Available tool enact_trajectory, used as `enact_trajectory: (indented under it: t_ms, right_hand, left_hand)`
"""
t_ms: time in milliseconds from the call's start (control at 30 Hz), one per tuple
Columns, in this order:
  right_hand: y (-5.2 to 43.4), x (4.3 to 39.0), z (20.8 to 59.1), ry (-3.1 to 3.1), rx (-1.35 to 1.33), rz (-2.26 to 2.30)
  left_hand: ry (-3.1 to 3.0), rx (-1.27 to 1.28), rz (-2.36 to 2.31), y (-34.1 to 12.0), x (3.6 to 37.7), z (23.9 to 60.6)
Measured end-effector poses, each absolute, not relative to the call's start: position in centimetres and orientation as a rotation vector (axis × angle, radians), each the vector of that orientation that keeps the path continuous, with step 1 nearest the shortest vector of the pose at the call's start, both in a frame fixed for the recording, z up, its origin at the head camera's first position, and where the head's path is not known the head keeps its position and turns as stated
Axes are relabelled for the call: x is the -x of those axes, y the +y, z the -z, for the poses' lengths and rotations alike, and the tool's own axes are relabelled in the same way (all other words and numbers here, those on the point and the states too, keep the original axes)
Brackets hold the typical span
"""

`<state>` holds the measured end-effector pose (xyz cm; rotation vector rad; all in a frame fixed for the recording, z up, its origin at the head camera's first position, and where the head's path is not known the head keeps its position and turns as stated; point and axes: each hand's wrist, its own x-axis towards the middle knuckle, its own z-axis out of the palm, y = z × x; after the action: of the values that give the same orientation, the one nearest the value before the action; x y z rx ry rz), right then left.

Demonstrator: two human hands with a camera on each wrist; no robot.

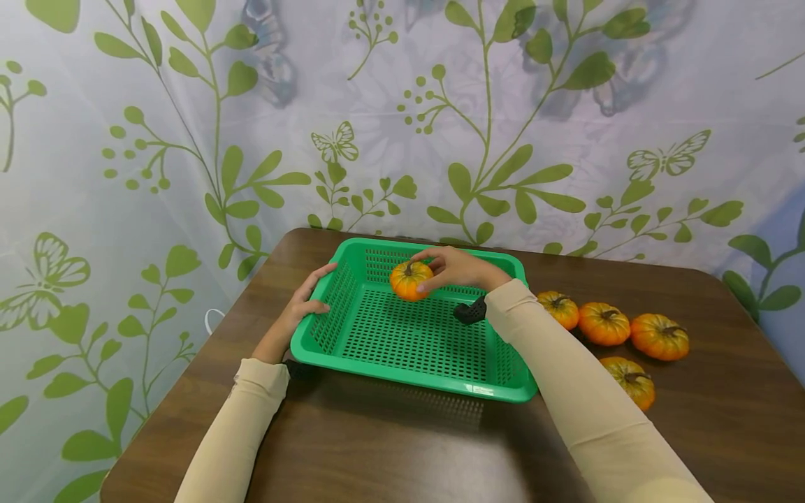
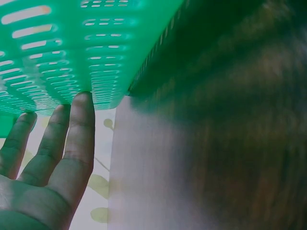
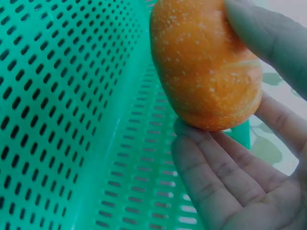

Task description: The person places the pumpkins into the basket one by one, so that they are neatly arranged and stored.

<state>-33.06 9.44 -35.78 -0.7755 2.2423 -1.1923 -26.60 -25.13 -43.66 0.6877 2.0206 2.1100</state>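
A green perforated basket (image 1: pixel 327 353) sits on the brown table (image 1: pixel 390 447). My right hand (image 1: pixel 454 269) holds a small orange pumpkin (image 1: pixel 410 280) over the far part of the basket, thumb and fingers round it. The right wrist view shows the pumpkin (image 3: pixel 206 67) close up between my fingers (image 3: pixel 206 177) above the basket's floor (image 3: pixel 57 96). My left hand (image 1: pixel 306 297) rests against the basket's left rim with straight fingers. In the left wrist view its fingers (image 2: pixel 79 134) touch the basket's outer wall (image 2: pixel 62 52).
Several more orange pumpkins lie on the table right of the basket: one (image 1: pixel 558 309) by my right sleeve, one (image 1: pixel 604 323), one (image 1: pixel 659 336) and one nearer (image 1: pixel 630 381). A leaf-patterned curtain (image 1: pixel 189 140) hangs behind and left of the table.
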Motion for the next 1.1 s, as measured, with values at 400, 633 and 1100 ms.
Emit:
enact_trajectory:
  t_ms: [400,633,1100]
  right_hand:
    - [7.7,33.4,37.1,2.309,0.768,1.128]
    - [6.7,33.3,37.7,2.356,0.766,1.084]
    - [4.2,33.6,39.9,2.425,0.696,1.062]
  left_hand:
    - [2.032,-0.681,-2.103,-24.9,26.4,43.5]
    - [2.032,-0.676,-2.097,-25.0,26.3,43.4]
    - [2.061,-0.689,-2.091,-25.1,26.5,43.5]
